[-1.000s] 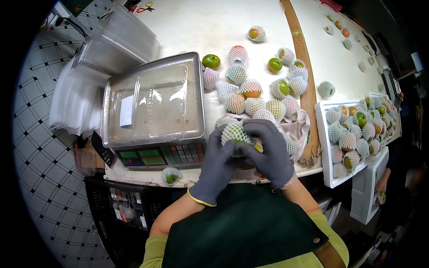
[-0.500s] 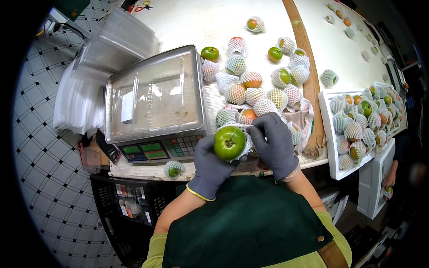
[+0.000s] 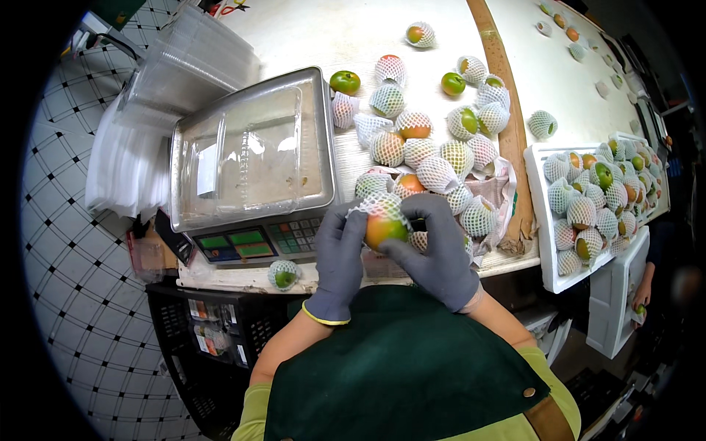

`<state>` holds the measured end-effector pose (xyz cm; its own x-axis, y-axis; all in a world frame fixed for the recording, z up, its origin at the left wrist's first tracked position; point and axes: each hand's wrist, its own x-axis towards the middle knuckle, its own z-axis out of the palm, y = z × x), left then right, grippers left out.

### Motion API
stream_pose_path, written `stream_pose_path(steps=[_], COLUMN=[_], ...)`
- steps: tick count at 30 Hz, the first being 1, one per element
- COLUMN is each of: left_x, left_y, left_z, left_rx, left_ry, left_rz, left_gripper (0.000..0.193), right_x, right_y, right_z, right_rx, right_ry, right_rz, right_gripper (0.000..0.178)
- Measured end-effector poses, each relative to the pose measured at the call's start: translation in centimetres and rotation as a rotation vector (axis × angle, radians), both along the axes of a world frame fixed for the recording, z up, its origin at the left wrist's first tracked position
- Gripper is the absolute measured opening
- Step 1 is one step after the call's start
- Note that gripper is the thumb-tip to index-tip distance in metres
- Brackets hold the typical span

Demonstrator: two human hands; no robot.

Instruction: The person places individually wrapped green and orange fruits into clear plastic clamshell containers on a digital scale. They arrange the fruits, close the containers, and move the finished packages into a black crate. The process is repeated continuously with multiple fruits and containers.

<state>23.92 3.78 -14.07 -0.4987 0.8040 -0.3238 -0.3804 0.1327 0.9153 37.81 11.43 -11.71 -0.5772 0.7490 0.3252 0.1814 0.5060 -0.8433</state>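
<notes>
An orange-and-green tomato (image 3: 385,234) is held between my two grey-gloved hands, low over the table's front edge. A white foam net (image 3: 382,205) covers its far side, while the side toward me is bare. My left hand (image 3: 339,253) grips the tomato and net from the left. From the right, my right hand (image 3: 435,253) closes on them with thumb and fingers. Just beyond lie several netted tomatoes (image 3: 436,175) in a loose pile. Two bare green tomatoes, one beside the scale (image 3: 345,82) and one farther right (image 3: 453,84), lie on the table.
A weighing scale (image 3: 323,198) with a clear plastic tray (image 3: 254,151) on top stands left of my hands. Stacked clear containers (image 3: 187,62) rise behind it. One netted tomato (image 3: 284,275) sits near the front edge. At right, a white foam crate (image 3: 540,213) holds many netted tomatoes.
The tomato has turned in my hands, from its green stem end showing to its orange-green side, with net now over its far part. My right hand has moved nearer and lower around it.
</notes>
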Motion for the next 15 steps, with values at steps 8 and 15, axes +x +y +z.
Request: stream_pose_path(steps=[8,15], left_x=[-1.0,-0.8], left_y=[-0.2,-0.5], left_z=[-0.9,0.7], left_rx=[0.063,-0.035], left_ry=[0.446,0.301], left_rz=[-0.112,-0.151], left_gripper=[0.019,0.017], right_x=[0.3,0.1], right_y=[0.8,0.8], right_z=[-1.6,-1.3], right_rx=[-1.347,-1.685], right_ry=[0.545,0.859], right_rz=[0.11,0.082], right_gripper=[0.055,0.056])
